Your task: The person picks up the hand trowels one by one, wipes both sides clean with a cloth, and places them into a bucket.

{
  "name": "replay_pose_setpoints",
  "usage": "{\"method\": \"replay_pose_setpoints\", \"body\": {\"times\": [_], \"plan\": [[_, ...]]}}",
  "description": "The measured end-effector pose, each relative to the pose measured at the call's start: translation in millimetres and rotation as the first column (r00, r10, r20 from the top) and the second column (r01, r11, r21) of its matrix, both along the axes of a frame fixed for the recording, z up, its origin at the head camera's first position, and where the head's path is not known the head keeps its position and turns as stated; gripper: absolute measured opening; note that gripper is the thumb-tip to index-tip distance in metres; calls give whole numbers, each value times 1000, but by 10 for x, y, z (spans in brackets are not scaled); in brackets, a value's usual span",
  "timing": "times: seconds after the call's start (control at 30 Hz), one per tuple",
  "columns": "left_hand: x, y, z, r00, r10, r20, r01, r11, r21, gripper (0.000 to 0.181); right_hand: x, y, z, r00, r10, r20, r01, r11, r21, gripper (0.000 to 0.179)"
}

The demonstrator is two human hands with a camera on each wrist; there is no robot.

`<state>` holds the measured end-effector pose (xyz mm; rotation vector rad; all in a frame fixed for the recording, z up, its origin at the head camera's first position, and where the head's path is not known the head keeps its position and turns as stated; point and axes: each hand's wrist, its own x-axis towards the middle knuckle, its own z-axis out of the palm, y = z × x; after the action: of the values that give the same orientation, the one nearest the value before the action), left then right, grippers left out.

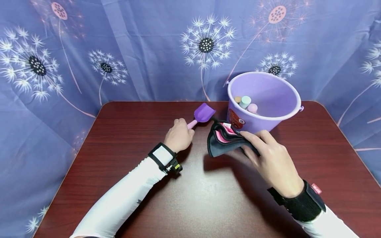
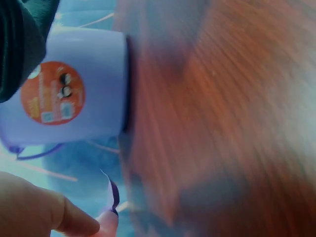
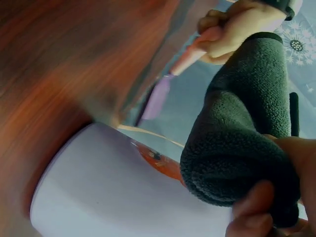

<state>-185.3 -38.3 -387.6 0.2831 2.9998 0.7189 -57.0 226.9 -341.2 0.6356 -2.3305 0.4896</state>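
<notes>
My left hand [image 1: 178, 136] grips the pink handle of a small toy shovel [image 1: 204, 113], its purple scoop pointing away toward the back of the table. In the left wrist view only a thumb and part of the shovel [image 2: 112, 193] show. My right hand [image 1: 272, 158] pinches a folded dark grey cloth [image 1: 221, 147] with black edging and pink inner layers, held up in front of the bucket. Fuzzy pile on the cloth [image 3: 232, 163] is plain in the right wrist view. Behind it stands a purple bucket [image 1: 262, 122] with an orange label.
Inside the bucket, against its left side, lie several thick sticks, among them a mint one [image 1: 245, 101] and a pink one [image 1: 252, 108]. The dark red wooden table [image 1: 119, 138] backs onto a blue curtain [image 1: 154, 49] with a dandelion print.
</notes>
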Motion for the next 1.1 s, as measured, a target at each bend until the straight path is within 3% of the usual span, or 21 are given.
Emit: {"method": "replay_pose_setpoints", "body": {"times": [0.23, 0.4, 0.53, 0.73, 0.97, 1.1], "plan": [[134, -252, 141, 991, 8, -133, 0, 998, 64, 21, -57, -11, -41, 999, 25, 31, -23, 998, -55, 48], [261, -408, 237, 965, -23, -263, 46, 996, 82, 19, -90, -28, -29, 999, 29, 38, -26, 997, -67, 49], [362, -512, 301, 926, -86, -368, 123, 989, 78, 21, -113, -45, -6, 999, 30, 29, -28, 997, -69, 49], [511, -603, 432, 871, -164, -462, 193, 981, 14, 23, -147, -98, 53, 999, 38, -18, -39, 996, -76, 48], [652, -637, 502, 778, -220, -589, 224, 972, -67, 26, -184, -251, 219, 981, 82, -176, -91, 995, -46, 42], [717, -613, 517, 737, -256, -625, 236, 965, -116, 27, -198, -348, 300, 961, 80, -265, -91, 995, -30, 37]]}}
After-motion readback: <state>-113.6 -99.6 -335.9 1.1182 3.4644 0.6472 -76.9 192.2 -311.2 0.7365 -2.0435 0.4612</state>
